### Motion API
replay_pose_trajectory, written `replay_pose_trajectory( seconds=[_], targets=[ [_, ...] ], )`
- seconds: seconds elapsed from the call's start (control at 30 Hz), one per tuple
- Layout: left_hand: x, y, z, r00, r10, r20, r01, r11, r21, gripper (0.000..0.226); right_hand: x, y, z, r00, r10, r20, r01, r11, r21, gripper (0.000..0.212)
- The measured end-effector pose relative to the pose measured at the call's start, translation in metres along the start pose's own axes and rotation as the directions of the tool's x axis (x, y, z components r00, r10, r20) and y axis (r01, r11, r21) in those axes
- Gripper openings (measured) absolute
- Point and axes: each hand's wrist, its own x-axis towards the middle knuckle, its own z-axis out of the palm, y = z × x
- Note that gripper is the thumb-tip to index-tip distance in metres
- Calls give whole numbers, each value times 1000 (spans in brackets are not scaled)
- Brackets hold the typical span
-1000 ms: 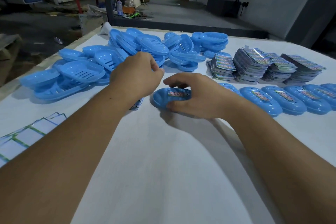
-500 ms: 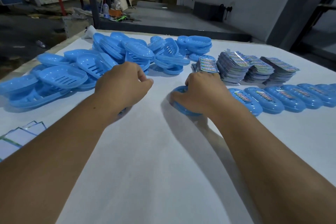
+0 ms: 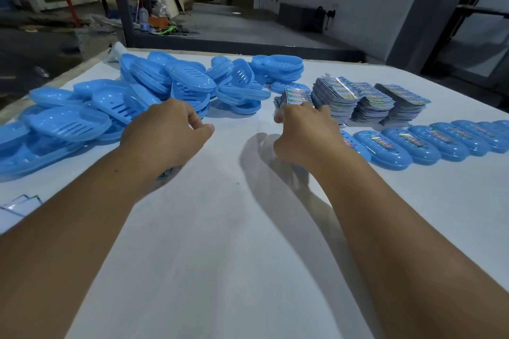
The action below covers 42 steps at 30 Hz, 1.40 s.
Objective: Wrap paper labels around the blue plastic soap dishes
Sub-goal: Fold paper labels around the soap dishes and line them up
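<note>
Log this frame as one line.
left hand: curled, contents hidden | right hand: at label stacks, grip unclear | labelled soap dishes: row, right

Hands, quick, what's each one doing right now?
Left hand: fingers curled, something partly hidden under it; grip cannot be told.
Right hand: fingers curled at the nearest label stack; grip cannot be told.

The surface [image 3: 220, 242] is plain white. Heaped at ten to twelve o'clock, the unwrapped soap dishes [image 3: 154, 91] are glossy light blue, some with slotted bottoms. At two o'clock, the label stacks [image 3: 366, 99] carry multicoloured print on silvery paper. At three o'clock, the wrapped dishes [image 3: 429, 143] are blue with a colourful printed band.
</note>
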Motion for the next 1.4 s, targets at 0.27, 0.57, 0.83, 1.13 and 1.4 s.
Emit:
replay_pose_trajectory(
  seconds=[0.27, 0.57, 0.83, 1.13, 1.4],
  targets=[
    [6, -11, -8, 1000, -27, -4, 28, 999, 28, 21, 9, -6, 12, 988, -151, -40, 156, 964, 216, 42],
    [15, -33, -20, 970, -67, -233, 94, 990, 104, 9, 12, -16, 32, 943, -321, -81, 329, 878, 346, 23],
    [16, -27, 1, 976, 204, -73, -190, 967, 169, 32, 12, -17, 35, 941, -324, -94, 336, 865, 372, 24],
    [18, -21, 10, 939, 294, -182, -265, 950, 168, 34, 15, -17, 38, 936, -335, -111, 351, 852, 388, 23],
    [28, -26, 9, 948, 240, -207, -204, 962, 180, 36, 17, -15, 41, 930, -345, -126, 367, 849, 380, 24]
  ],
)
